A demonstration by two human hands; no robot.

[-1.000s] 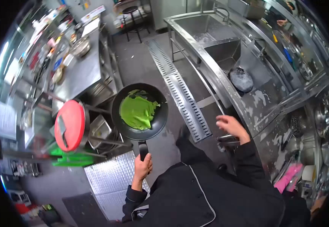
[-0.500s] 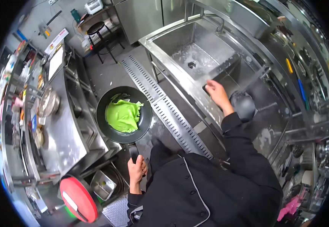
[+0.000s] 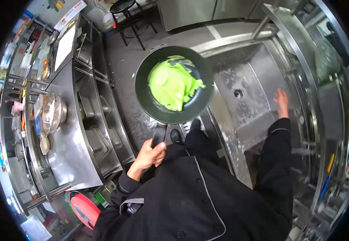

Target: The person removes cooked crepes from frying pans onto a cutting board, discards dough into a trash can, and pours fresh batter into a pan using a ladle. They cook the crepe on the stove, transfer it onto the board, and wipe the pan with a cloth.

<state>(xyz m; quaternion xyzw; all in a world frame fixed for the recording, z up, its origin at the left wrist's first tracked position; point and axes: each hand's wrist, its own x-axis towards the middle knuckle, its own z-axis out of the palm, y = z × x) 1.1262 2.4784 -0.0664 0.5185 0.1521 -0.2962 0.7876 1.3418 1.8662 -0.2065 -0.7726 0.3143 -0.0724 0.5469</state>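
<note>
My left hand (image 3: pixel 148 155) is wrapped around the black handle of a frying pan (image 3: pixel 142 96), which it holds up off the floor in front of me. Inside the pan lies a bright green, crepe-like sheet (image 3: pixel 170 84), wrinkled and folded over itself. Bits of pale residue show along the far part of the pan's inside. Over the right side of the steel sink (image 3: pixel 259 60), my right hand (image 3: pixel 281 103) is held out with its fingers stretched, and nothing shows in it. A drain opening (image 3: pixel 238 93) and wet, soapy patches mark the sink's floor.
To my left runs a steel counter (image 3: pixel 72 144) carrying a metal bowl (image 3: pixel 55 113), with shelves beneath. A red round lid or board (image 3: pixel 84 211) sits low at the left. A black stool (image 3: pixel 122 6) stands ahead. Steel racks (image 3: pixel 315 92) line the right side.
The pan and left hand have moved up and right, nearer the sink. My right hand has moved right over the sink and opened from around a small dark thing. The view has turned.
</note>
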